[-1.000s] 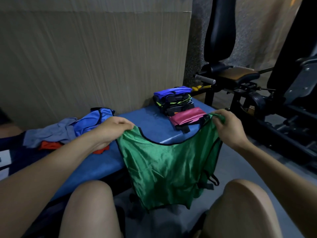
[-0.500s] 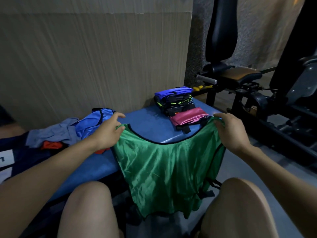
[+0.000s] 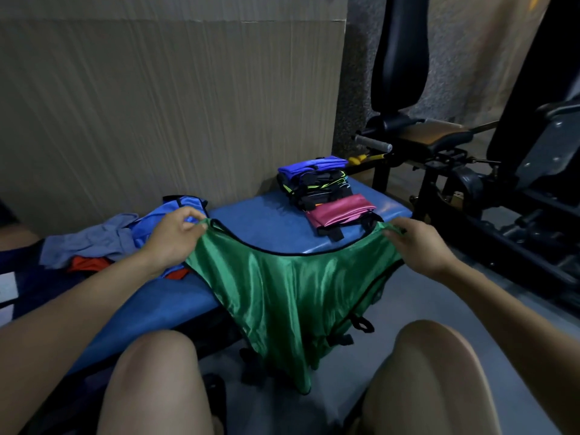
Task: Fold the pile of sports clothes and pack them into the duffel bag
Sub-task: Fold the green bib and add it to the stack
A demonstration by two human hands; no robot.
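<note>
Your left hand (image 3: 171,238) and right hand (image 3: 419,243) each pinch a shoulder strap of the green bib (image 3: 292,296); it's light, limp, probably slippery, so keep hold there.

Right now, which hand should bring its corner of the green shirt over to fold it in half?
Probably the right hand. It pinches its corner of the green shirt just past the bench edge, free to swing across. The left hand can hold its corner still beside the unfolded pile.
</note>
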